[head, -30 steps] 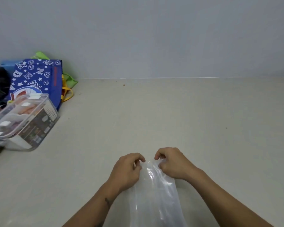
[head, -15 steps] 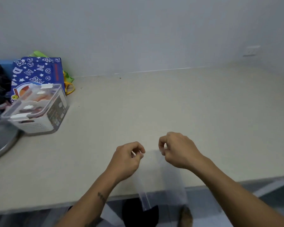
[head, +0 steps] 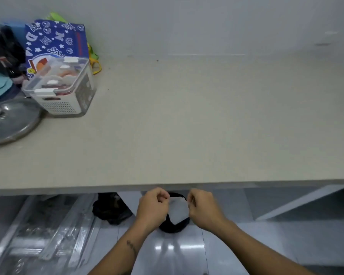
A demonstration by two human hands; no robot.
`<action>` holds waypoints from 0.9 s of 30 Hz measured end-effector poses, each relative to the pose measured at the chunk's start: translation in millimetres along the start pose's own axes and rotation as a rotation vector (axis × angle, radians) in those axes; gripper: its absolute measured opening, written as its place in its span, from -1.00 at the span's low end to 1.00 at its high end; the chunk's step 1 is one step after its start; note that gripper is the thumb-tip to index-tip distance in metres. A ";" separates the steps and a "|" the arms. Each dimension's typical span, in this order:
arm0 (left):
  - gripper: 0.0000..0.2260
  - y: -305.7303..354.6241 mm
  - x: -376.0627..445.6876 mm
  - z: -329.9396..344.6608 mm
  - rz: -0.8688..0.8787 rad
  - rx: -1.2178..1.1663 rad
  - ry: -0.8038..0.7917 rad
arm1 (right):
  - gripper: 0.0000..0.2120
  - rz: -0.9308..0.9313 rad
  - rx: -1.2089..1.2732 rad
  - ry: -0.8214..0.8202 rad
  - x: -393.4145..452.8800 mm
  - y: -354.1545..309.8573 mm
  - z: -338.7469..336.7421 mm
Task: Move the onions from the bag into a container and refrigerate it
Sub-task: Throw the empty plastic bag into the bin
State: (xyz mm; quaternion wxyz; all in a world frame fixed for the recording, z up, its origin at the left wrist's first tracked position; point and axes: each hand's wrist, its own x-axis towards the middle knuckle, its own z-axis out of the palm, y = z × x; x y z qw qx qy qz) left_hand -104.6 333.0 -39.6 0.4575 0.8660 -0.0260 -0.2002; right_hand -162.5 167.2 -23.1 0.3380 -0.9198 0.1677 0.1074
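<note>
Our left hand (head: 153, 207) and right hand (head: 204, 208) pinch the limp, slippery clear plastic bag (head: 177, 212) by its rim, sagging between them.

Plain pale grey wall (head: 207, 22) behind my beige tabletop (head: 187, 120), nothing fancy. Under the front edge there's a glossy grey tiled floor (head: 187, 253) catching light reflections. Some wrapped metal rails (head: 48, 235) lie on the floor bottom left, and a white slanted brace (head: 298, 203) sits under the right side.
</note>
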 end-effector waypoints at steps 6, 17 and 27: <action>-0.77 -68.0 22.6 57.8 -0.213 -0.102 0.011 | -0.86 0.067 0.020 -0.015 23.3 53.6 74.6; -0.77 -223.3 161.4 163.5 -0.115 0.103 -0.048 | -0.85 0.110 0.009 0.015 153.0 187.4 232.1; -0.74 -238.0 127.4 149.5 -0.164 0.176 -0.121 | -0.60 0.046 0.002 -0.212 133.8 200.9 225.4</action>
